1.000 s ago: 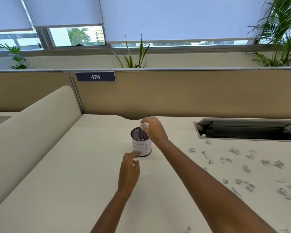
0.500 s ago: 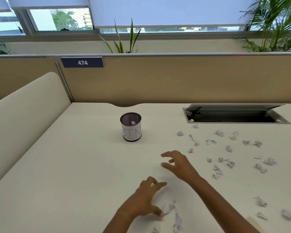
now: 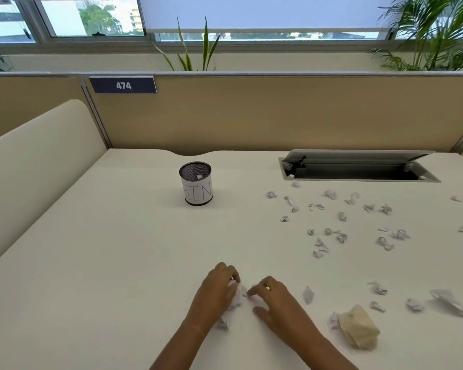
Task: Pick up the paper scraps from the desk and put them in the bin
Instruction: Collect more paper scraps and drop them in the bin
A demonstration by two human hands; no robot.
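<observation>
A small mesh bin (image 3: 197, 193) labelled "BIN" stands upright on the cream desk (image 3: 104, 263), with one white scrap inside it. Near the desk's front edge, my left hand (image 3: 215, 291) curls its fingers round a crumpled white paper scrap (image 3: 238, 296). My right hand (image 3: 277, 299) lies just right of it, bent fingertips touching the same scrap and thumb spread apart on the desk. Another small scrap (image 3: 222, 323) lies beside my left wrist. Several more scraps (image 3: 340, 217) are scattered over the right half of the desk.
A crumpled beige lump (image 3: 358, 331) lies right of my right forearm. An open cable hatch (image 3: 358, 169) is set into the desk at the back right. Partition walls (image 3: 251, 116) close off the back and left side.
My right hand has come back from the bin to the near edge, beside my left hand. My left hand has gathered the scrap into its fingers. The camera has tilted down.
</observation>
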